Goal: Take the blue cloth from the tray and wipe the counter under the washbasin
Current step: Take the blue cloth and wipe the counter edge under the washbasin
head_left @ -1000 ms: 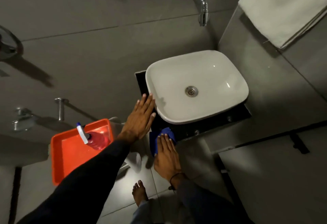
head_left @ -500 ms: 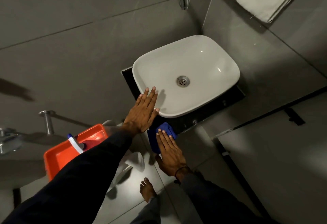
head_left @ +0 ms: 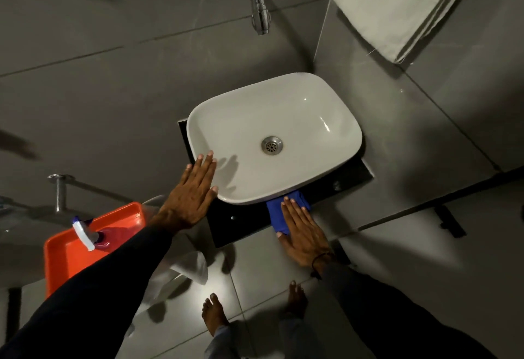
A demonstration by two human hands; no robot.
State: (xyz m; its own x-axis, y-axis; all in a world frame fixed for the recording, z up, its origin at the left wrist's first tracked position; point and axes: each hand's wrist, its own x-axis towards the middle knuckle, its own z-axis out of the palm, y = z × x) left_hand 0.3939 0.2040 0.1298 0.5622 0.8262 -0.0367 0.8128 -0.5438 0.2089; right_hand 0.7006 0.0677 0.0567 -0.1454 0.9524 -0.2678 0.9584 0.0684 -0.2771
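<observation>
A white washbasin (head_left: 272, 120) sits on a black counter (head_left: 241, 224). The folded blue cloth (head_left: 276, 212) lies on the counter's front strip, just below the basin's front rim. My right hand (head_left: 302, 229) presses flat on the cloth, fingers extended toward the basin. My left hand (head_left: 192, 193) rests flat with fingers together against the basin's left front corner, holding nothing. The orange tray (head_left: 71, 256) stands at the lower left, apart from both hands.
A spray bottle (head_left: 90, 236) with pink liquid stands in the tray. A chrome tap (head_left: 256, 4) juts from the grey wall above the basin. A white towel (head_left: 397, 4) hangs top right. White cloth (head_left: 184, 268) hangs beside the tray. My bare feet (head_left: 214, 313) stand on the tiled floor.
My right hand has slid the blue cloth rightward along the counter's front, from near the left corner to under the basin's middle. My left hand stays on the basin's corner.
</observation>
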